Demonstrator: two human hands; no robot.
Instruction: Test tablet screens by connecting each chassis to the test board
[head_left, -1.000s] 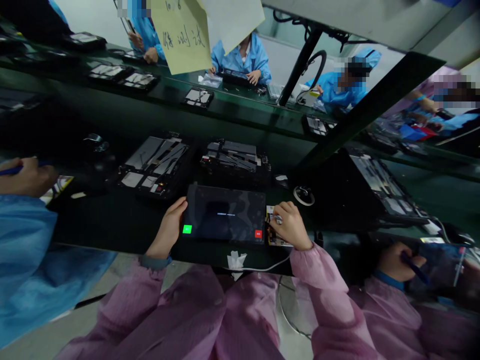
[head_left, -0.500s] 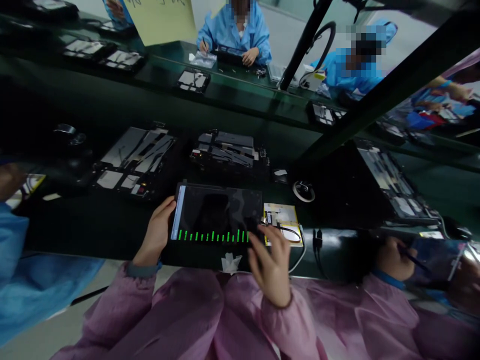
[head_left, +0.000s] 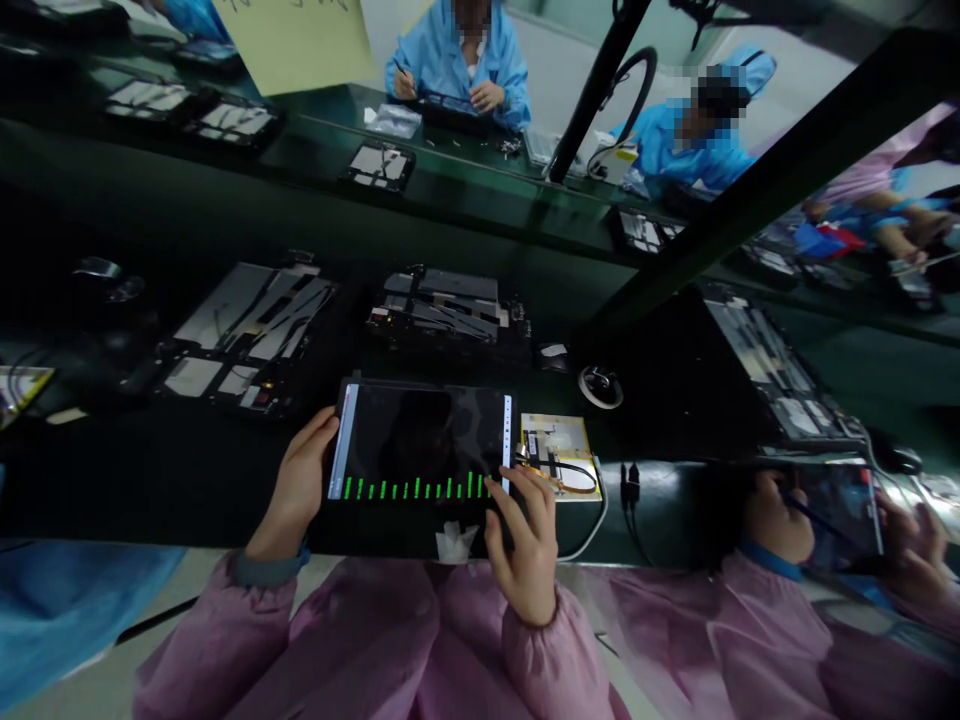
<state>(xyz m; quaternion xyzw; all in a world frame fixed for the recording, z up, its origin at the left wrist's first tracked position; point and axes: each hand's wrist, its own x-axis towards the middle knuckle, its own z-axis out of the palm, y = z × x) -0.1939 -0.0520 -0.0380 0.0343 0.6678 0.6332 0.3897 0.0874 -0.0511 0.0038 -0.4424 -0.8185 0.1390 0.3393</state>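
bench edge [head_left: 172, 543] below tablet [head_left: 420, 440] (hands [head_left: 296, 490] on it)

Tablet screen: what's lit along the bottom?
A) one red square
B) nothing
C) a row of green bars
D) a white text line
C: a row of green bars runs along the bottom of the tablet screen.

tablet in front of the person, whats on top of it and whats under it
Green bars show on the dark screen of the tablet; the left hand holds its edge and the right hand lies over its lower right corner. What lies beneath is hidden.
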